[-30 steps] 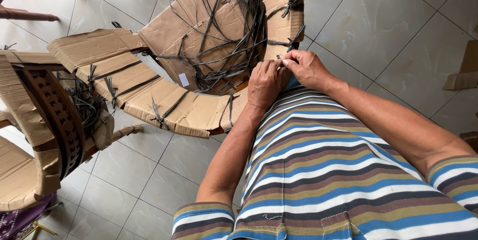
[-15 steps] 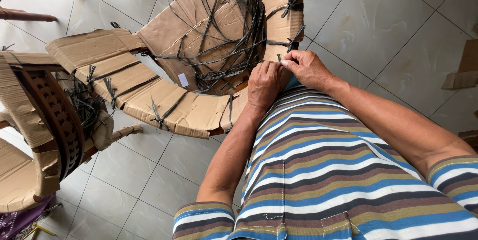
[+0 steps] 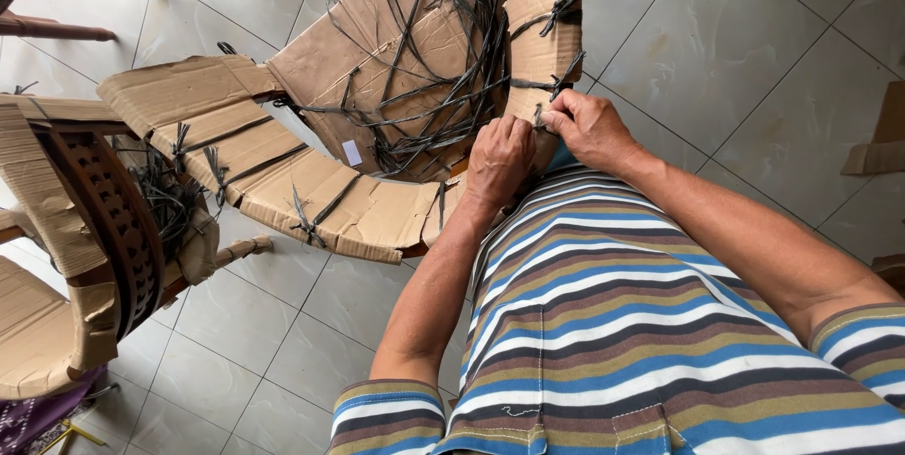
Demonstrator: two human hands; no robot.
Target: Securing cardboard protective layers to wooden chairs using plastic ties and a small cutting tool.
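Both hands meet at the near edge of a cardboard-wrapped chair frame (image 3: 377, 115) tied with dark plastic strapping (image 3: 443, 87). The left hand (image 3: 498, 161) rests curled on the cardboard rim, fingers together. The right hand (image 3: 586, 127) pinches a strap end (image 3: 539, 117) that points up and away from the person. The wrapped frame's long curve runs from lower left to upper right above the tiled floor (image 3: 754, 68).
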